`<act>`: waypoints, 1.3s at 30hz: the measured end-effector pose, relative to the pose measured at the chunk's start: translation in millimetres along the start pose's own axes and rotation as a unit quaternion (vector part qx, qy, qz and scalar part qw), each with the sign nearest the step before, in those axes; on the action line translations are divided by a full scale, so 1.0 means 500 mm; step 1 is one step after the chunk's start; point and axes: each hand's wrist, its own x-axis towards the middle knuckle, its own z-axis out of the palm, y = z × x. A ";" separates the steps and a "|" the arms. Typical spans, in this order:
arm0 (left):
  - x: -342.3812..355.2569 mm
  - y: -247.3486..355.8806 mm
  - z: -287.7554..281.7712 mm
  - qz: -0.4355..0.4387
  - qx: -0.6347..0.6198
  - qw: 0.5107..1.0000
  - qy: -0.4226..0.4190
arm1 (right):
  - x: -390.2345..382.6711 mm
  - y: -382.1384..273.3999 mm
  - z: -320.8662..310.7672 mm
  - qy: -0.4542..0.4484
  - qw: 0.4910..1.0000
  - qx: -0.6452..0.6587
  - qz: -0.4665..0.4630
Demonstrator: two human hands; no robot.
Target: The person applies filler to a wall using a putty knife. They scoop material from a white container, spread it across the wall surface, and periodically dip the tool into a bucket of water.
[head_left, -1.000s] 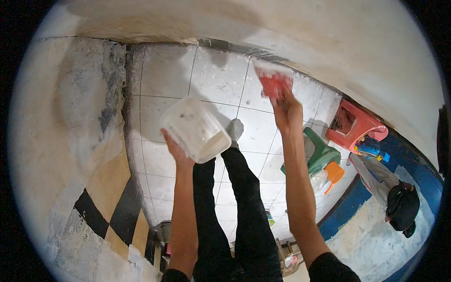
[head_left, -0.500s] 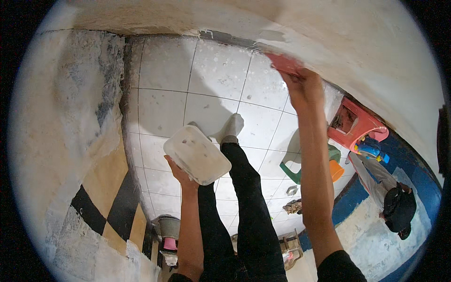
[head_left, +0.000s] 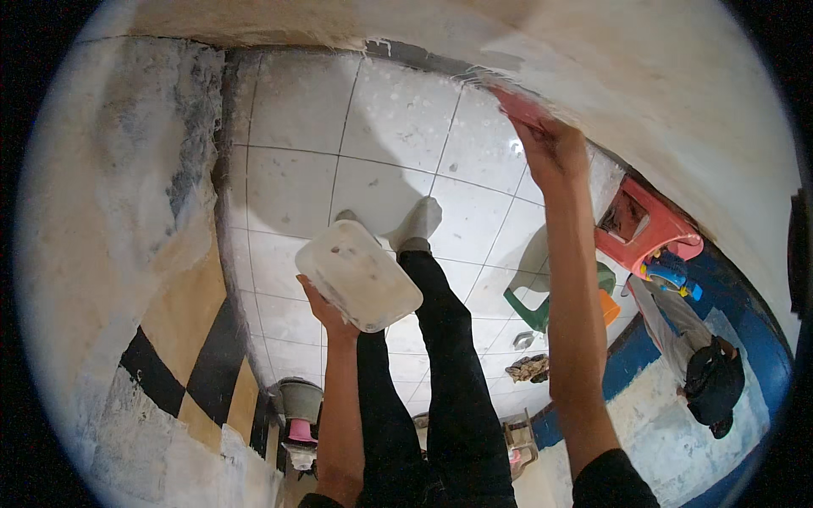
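pinching a flat red tool (head_left: 518,105) between thumb and fingers, the right hand (head_left: 555,152) holds it at the foot of the pale wall (head_left: 644,102); whether it touches is hard to tell. the left hand (head_left: 330,313) grips a whitish plastic container (head_left: 360,275) by its lower left side, above the tiled floor (head_left: 292,190). a red stool (head_left: 633,237) stands right of the right forearm.

The tub (head_left: 359,275) is showing smooth, cloudy plastic; the tiles (head_left: 398,114) are gleaming, glossy. The left wall (head_left: 188,157) is looking rough and matt; the red stool (head_left: 666,227) is showing plastic, the trousers (head_left: 461,406) matt cloth.
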 end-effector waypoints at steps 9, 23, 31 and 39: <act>0.004 -0.022 -0.028 -0.040 -0.067 0.993 -0.087 | 0.042 -0.088 0.034 0.114 0.977 -0.156 -0.090; 0.013 -0.039 -0.026 -0.035 -0.074 0.995 -0.050 | 0.005 -0.163 0.011 0.127 0.945 -0.293 -0.069; 0.029 -0.062 -0.022 -0.006 -0.069 0.997 -0.037 | -0.050 0.009 0.040 0.135 0.970 -0.200 0.002; 0.054 -0.069 -0.050 -0.028 -0.104 0.993 -0.043 | 0.065 -0.008 0.073 0.044 0.853 -0.514 -0.084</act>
